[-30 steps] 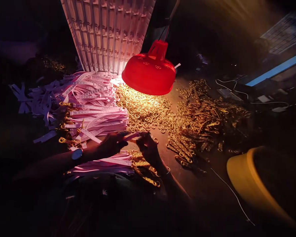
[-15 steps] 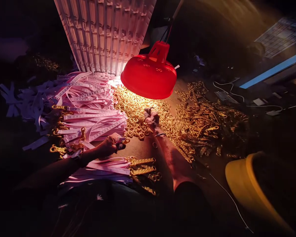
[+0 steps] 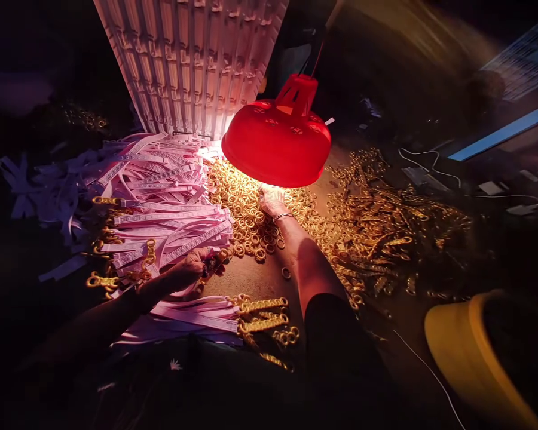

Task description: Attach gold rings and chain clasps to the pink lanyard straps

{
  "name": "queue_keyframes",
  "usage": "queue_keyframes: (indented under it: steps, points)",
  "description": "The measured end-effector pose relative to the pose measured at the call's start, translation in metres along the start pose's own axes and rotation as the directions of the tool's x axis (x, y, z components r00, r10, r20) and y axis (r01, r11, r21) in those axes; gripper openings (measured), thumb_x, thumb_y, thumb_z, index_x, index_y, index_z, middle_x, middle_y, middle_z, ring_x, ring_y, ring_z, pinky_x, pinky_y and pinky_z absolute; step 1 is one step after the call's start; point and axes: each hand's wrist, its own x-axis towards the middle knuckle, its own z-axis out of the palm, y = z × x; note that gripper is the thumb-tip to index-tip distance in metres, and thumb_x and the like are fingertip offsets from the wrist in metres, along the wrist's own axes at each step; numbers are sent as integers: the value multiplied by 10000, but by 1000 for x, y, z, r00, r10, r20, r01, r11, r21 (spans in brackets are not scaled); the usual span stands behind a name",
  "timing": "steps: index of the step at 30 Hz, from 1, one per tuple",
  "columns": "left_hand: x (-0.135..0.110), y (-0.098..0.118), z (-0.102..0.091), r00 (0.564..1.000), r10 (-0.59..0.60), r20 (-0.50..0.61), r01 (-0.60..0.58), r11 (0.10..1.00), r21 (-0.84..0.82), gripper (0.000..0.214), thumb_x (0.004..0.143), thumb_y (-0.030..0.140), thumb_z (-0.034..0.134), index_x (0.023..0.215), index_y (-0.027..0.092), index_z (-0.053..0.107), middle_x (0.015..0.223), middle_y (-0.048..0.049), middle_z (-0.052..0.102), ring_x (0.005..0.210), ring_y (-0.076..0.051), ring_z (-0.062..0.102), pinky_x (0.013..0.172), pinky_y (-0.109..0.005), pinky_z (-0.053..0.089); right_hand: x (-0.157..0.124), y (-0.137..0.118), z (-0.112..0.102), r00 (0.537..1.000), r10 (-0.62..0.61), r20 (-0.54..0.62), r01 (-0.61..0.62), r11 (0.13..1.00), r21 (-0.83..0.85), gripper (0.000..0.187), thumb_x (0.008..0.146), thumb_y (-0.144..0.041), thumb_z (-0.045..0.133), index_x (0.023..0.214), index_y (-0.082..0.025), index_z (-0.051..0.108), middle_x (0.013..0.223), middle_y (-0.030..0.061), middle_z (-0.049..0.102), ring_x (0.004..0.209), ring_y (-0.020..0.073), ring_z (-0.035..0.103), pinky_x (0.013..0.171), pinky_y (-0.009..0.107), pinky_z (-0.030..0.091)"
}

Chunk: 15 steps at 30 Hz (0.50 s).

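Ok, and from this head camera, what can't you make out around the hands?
All in the head view:
- The small item in the left hand: its fingers and the dim light hide its shape.
- The fingers of the right hand: the red lamp shade covers their ends.
- The yellow-rimmed container: cut off by the right edge, its inside too dark.

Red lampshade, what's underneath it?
A heap of gold rings lies under the edge of the red lampshade, and the right hand is at its rim. The shade covers what lies straight below it, and its bulb cannot be seen.
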Motion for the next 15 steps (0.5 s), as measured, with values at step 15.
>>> queue_keyframes:
  steps: [15]
  points:
    - [6, 1, 7, 985, 95, -141, -94, 996, 12, 415, 629, 432, 750, 842, 111, 596, 647, -34, 659, 465, -65, 505, 435, -181, 350, -118, -14, 7, 944, -174, -281, 308, 773, 555, 211, 901, -163, 510, 1045, -137, 662, 996, 58, 706, 892, 135, 616, 825, 237, 478]
